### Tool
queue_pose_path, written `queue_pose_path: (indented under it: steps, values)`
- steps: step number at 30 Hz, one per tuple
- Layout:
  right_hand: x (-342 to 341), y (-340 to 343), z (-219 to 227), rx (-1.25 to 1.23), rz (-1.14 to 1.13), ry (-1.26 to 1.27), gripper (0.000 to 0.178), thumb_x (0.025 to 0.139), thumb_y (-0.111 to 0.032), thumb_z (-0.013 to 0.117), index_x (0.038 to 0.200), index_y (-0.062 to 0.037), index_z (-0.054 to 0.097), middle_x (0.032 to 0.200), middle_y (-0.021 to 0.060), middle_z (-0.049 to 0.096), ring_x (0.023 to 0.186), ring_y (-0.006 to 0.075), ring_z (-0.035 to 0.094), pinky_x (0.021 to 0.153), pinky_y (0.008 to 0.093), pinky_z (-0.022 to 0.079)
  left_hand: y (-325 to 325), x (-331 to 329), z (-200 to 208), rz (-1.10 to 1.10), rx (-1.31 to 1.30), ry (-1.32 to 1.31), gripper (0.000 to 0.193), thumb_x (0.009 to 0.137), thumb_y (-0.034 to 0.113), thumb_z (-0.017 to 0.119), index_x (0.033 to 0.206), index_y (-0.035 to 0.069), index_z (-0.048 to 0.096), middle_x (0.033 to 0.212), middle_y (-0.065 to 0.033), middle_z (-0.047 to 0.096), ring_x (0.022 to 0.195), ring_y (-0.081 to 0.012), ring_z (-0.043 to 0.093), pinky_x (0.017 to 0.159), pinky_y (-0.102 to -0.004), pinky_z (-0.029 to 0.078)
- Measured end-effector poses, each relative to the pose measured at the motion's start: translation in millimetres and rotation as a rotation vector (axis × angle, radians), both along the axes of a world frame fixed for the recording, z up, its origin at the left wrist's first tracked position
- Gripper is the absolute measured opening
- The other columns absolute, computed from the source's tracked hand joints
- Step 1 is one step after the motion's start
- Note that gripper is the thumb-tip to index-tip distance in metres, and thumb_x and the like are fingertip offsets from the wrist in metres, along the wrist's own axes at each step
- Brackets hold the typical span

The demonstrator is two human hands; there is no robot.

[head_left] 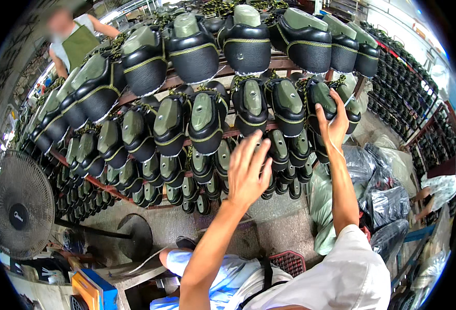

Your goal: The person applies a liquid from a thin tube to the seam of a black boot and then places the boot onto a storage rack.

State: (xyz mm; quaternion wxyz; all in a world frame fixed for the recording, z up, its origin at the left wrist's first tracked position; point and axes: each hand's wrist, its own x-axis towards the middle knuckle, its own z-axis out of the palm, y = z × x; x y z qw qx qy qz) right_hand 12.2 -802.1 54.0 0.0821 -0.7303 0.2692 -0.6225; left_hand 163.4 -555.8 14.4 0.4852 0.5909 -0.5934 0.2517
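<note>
Black shoe uppers [247,54] with yellow-flecked cord trim are stretched over green lasts, toes toward me, in tiers on a rack. My right hand [335,123] is at the right end of the second tier, thumb and fingers around a black shoe upper on a dark green last [322,97]. A thin white string runs over that wrist. In front of the middle of the rack my left hand [248,168] is raised, fingers spread and slightly blurred, with nothing in it. Just beyond its fingertips sits another shoe upper on its last [251,101].
A large fan [19,206] stands at the left on a round base [135,237]. Black plastic bags [385,201] and a pale green sack [326,206] lie at the right. Another shoe-filled rack [398,88] stands beyond. A person in a green apron [81,46] is at far left.
</note>
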Motion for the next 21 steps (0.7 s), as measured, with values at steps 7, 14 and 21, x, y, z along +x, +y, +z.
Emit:
queue_pose_path:
  steps: [7, 14, 21]
  values:
    - [-59.3, 52.9, 14.2, 0.103, 0.024, -0.037, 0.046, 0.096, -0.013, 0.073, 0.141, -0.0036, 0.064, 0.136, 0.0143, 0.07, 0.127, 0.0243, 0.065, 0.112, 0.0365, 0.046, 53.5, -35.2, -22.4, -0.135, 0.174, 0.147, 0.041, 0.087, 0.005, 0.074, 0.127, 0.007, 0.068, 0.143, -0.0118, 0.062, 0.123, -0.0359, 0.063, 0.104, -0.0464, 0.052]
    - [-167.3, 194.3, 73.5, 0.196, 0.2, 0.213, 0.055, 0.089, -0.003, 0.073, 0.143, 0.0042, 0.06, 0.137, 0.0181, 0.069, 0.132, 0.0265, 0.061, 0.116, 0.0401, 0.042, 96.8, -32.0, 6.5, -0.236, 0.395, 0.202, 0.089, 0.083, 0.033, 0.085, 0.157, 0.006, 0.044, 0.165, -0.017, 0.04, 0.151, -0.0405, 0.039, 0.125, -0.0493, 0.033]
    - [-130.2, 250.5, 114.2, -0.281, 1.132, 0.446, 0.046, 0.082, -0.017, 0.082, 0.123, 0.0005, 0.07, 0.112, 0.0184, 0.078, 0.105, 0.0336, 0.078, 0.092, 0.0419, 0.063, 213.7, -28.6, 58.0, -0.051, 0.457, -0.134, 0.122, 0.067, 0.066, 0.085, 0.158, 0.0, 0.037, 0.159, -0.0228, 0.044, 0.146, -0.0413, 0.045, 0.118, -0.0521, 0.04]
